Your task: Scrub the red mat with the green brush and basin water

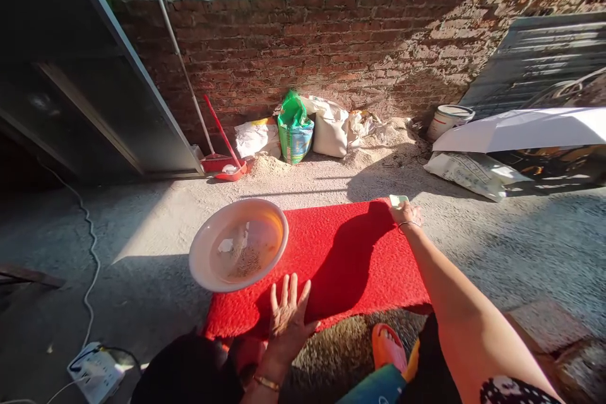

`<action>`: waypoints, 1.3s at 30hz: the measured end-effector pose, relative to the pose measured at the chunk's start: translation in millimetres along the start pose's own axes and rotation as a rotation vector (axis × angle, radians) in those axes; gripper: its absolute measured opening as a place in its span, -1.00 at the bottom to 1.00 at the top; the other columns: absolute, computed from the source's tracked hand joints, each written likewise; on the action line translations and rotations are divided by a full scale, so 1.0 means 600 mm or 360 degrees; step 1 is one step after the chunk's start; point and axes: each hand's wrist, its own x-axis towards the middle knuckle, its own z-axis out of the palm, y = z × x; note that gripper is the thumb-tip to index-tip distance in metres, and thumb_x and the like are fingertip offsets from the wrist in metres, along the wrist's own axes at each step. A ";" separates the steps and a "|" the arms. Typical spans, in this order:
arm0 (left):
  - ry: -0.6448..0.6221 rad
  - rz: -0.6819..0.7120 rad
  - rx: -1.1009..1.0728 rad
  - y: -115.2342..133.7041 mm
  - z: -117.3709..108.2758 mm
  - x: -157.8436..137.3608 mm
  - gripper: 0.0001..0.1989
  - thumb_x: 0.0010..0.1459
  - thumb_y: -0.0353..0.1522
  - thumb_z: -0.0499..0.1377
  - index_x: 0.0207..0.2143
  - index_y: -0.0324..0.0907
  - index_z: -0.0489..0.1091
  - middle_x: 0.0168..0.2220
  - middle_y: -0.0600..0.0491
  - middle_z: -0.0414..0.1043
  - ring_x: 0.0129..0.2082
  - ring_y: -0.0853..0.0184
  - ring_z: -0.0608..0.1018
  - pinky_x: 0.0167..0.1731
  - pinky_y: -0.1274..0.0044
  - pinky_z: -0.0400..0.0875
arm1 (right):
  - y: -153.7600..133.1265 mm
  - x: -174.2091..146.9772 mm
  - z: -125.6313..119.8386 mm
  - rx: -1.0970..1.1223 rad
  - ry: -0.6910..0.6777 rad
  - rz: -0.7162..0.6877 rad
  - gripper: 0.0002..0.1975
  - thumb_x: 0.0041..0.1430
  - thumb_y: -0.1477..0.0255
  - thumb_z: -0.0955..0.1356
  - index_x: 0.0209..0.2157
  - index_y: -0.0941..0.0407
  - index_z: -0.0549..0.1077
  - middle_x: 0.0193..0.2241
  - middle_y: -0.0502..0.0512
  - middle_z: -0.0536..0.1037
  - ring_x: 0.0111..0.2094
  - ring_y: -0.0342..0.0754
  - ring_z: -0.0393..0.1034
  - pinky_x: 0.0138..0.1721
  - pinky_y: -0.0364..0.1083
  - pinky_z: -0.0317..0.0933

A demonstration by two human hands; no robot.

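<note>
A red mat [326, 259] with a rough pile lies spread out in front of me. My left hand [288, 319] is over its near edge, palm down with the fingers spread, holding nothing. At the far right corner of the mat, my right hand [408, 213] grips a small pale green block [398, 200]; the fingers partly hide it, and its exact kind is unclear. A pale pink plastic basin [203, 265] sits on the mat's left end, with shallow water and dark grit inside.
Behind the mat, a green sack [294, 132] and a beige sack [331, 132] lean on a brick wall [293, 44]. A red dustpan [231, 172] stands left of them. A white umbrella [530, 129] is at right, a power strip [97, 372] at lower left.
</note>
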 end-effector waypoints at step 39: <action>-0.0098 0.0056 0.0165 -0.016 -0.004 0.006 -0.22 0.18 -0.07 0.31 0.43 0.10 0.27 0.43 -0.15 0.30 0.41 -0.16 0.30 0.35 -0.07 0.05 | -0.115 -0.116 0.116 0.0152 -0.0245 -0.0661 -0.57 0.27 0.27 0.44 0.15 0.04 0.54 0.04 0.19 0.49 0.02 0.04 0.43 0.04 -0.09 0.27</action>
